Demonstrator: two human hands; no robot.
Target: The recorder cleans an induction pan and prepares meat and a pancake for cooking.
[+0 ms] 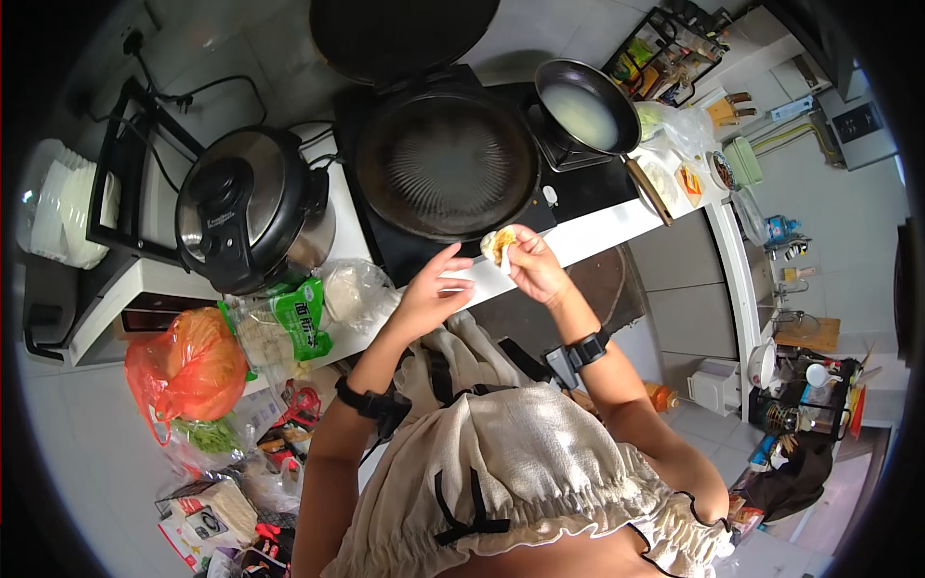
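Pinched in the fingers of my right hand [536,266] is a crumpled white paper or cloth wipe [496,247] with an orange-brown stain. It is near the front edge of a round electric griddle [448,166], whose dark lid [405,32] stands raised behind. My left hand [436,292] is beside it to the left, fingers apart, holding nothing. The griddle's ridged plate holds no food. At its right, a frying pan [587,115] with pale cloudy liquid sits on a gas stove, its wooden handle [648,191] pointing towards the front right.
An electric pressure cooker [253,209] stands left of the griddle. Near it lie a green-labelled food packet [300,321] and a clear bag of white dough-like food [355,292]. A red plastic bag [191,365] sits at the left. Small dishes [657,180] line the right counter.
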